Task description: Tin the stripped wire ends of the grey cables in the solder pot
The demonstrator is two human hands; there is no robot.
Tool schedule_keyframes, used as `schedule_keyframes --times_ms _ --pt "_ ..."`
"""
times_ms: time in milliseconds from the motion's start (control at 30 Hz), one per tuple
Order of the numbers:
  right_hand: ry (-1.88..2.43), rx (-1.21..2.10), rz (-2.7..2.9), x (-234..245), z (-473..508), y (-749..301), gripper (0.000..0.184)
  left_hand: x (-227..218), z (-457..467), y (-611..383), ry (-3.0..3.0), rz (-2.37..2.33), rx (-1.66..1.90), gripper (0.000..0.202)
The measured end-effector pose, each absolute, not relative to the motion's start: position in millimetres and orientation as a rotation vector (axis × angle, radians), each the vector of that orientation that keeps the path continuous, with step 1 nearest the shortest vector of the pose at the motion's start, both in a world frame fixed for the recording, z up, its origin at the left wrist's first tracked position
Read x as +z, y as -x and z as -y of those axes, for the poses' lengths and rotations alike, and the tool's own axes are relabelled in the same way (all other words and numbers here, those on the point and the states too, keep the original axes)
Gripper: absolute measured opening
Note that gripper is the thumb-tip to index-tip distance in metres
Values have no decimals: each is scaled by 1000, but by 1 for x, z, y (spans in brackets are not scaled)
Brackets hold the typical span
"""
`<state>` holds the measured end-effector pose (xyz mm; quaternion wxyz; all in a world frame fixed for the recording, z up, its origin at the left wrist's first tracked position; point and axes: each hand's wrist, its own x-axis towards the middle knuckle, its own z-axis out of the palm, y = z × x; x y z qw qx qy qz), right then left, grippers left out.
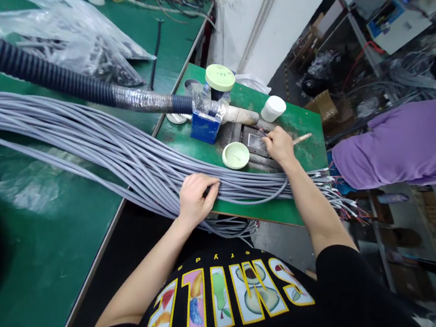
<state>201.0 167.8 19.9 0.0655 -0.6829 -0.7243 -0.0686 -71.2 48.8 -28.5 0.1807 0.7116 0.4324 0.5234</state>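
A thick bundle of grey cables (133,137) runs across both tables, with stripped, coloured wire ends (345,200) at its right end. My left hand (198,196) rests on the bundle, fingers curled over the cables and thumb close to the forefinger. My right hand (279,144) is closed in a pinch over a small dark metal pot (256,143) with a shiny surface. What its fingers hold is too small to make out. One cable loops up and passes under my right wrist. A wooden stick (303,139) shows just right of that hand; whether they touch is unclear.
A black corrugated hose (68,79) ends in a pale nozzle (241,114) above the pot, beside a blue box (204,126). A pale green dish (236,155), a green-lidded jar (220,77) and a white tub (273,108) stand around. A person in purple (402,145) is at right.
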Motion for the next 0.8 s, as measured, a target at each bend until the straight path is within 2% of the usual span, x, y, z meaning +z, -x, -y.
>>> schedule_keyframes --times_ms 567,800 --pt "2126 -170 2200 13 -172 -202 24 -27 -48 71 -2005 -1239 1478 8" --pt "1690 104 1972 56 -135 -191 27 -29 -50 73 -1978 -1192 1522 7"
